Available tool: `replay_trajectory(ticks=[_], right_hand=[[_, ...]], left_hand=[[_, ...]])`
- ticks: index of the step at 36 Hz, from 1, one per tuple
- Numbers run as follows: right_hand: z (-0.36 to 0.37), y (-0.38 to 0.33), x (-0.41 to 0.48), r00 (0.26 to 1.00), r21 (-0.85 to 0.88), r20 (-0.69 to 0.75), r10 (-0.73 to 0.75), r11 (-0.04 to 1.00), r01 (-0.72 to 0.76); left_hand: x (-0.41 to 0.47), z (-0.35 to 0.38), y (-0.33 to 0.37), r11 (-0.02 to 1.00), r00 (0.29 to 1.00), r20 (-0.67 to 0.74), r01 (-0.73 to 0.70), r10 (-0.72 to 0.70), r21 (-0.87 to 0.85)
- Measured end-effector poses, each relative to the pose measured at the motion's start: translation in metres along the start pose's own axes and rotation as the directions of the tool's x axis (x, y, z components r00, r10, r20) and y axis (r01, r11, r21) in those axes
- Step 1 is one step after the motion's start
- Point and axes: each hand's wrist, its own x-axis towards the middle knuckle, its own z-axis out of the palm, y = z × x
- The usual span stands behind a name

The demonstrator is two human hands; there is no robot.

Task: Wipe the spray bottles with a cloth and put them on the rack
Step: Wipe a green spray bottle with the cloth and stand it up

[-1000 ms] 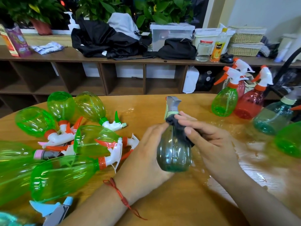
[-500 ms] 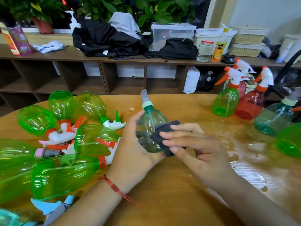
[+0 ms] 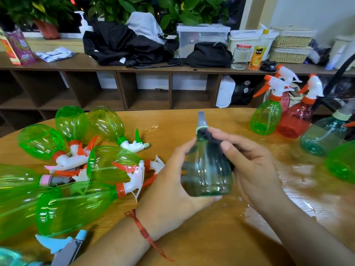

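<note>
Teal clear-plastic spray bottle (image 3: 208, 179), likely light and slick: left hand (image 3: 172, 189) curls round its belly, right hand (image 3: 253, 169) pinches dark cloth (image 3: 209, 139) at the shoulder.

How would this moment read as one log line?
step: wiping | left hand: holds teal bottle | right hand: presses dark cloth on bottle
</note>
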Motion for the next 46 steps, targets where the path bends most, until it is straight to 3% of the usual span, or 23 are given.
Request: replay_trajectory(ticks=[2, 6, 10, 13, 19, 22, 26, 31, 34, 38, 42, 46], right_hand=[[0.000, -0.002, 0.001, 0.995, 0.125, -0.063, 0.076, 0.990, -0.068], [0.001, -0.005, 0.002, 0.992, 0.173, -0.094, 0.087, 0.982, -0.070], [-0.001, 0.000, 0.001, 0.994, 0.133, -0.094, 0.050, 0.990, -0.037], [0.000, 0.001, -0.001, 0.998, 0.007, -0.060, -0.002, 1.000, 0.002], [0.009, 0.005, -0.008, 0.990, -0.236, 0.113, -0.090, 0.965, 0.115], [0.012, 0.006, -0.012, 0.940, -0.393, 0.277, -0.200, 0.869, 0.301], [0.013, 0.006, -0.013, 0.878, -0.428, 0.404, -0.257, 0.795, 0.430], [0.007, 0.004, -0.006, 0.952, -0.332, 0.234, -0.197, 0.904, 0.269], [0.002, -0.002, 0.000, 0.998, -0.122, 0.061, -0.026, 0.992, 0.034], [0.001, -0.009, 0.002, 0.987, 0.187, -0.013, 0.161, 0.970, -0.155], [0.000, -0.008, 0.003, 0.991, 0.107, -0.046, 0.129, 0.986, -0.124], [0.000, -0.004, 0.002, 0.996, -0.023, -0.040, 0.075, 0.997, -0.076]], left_hand=[[-0.001, 0.002, 0.003, 0.999, 0.999, 0.034, 0.000, 0.002, -0.045], [0.000, 0.001, 0.001, 0.999, 0.998, 0.047, -0.033, 0.035, -0.043], [0.000, -0.001, 0.000, 0.997, 0.998, 0.039, -0.051, 0.048, 0.066], [0.002, -0.002, 0.002, 0.989, 0.998, 0.018, -0.068, 0.066, 0.128], [0.004, -0.004, -0.010, 0.981, 0.999, -0.004, -0.049, 0.051, 0.185], [0.008, -0.013, -0.020, 0.997, 0.997, -0.080, 0.019, -0.014, 0.070], [0.014, -0.025, -0.023, 0.997, 0.995, -0.070, 0.071, -0.071, -0.008], [0.009, -0.016, -0.015, 0.999, 0.998, -0.018, 0.053, -0.054, -0.009], [0.002, -0.010, -0.003, 0.999, 0.999, 0.036, -0.013, 0.012, 0.039], [-0.001, -0.006, 0.009, 0.997, 0.992, 0.125, -0.007, 0.017, -0.076], [0.006, -0.009, 0.004, 0.999, 0.986, 0.161, -0.039, 0.035, 0.025], [0.004, -0.007, 0.004, 0.971, 0.995, 0.066, -0.083, 0.070, 0.222]])
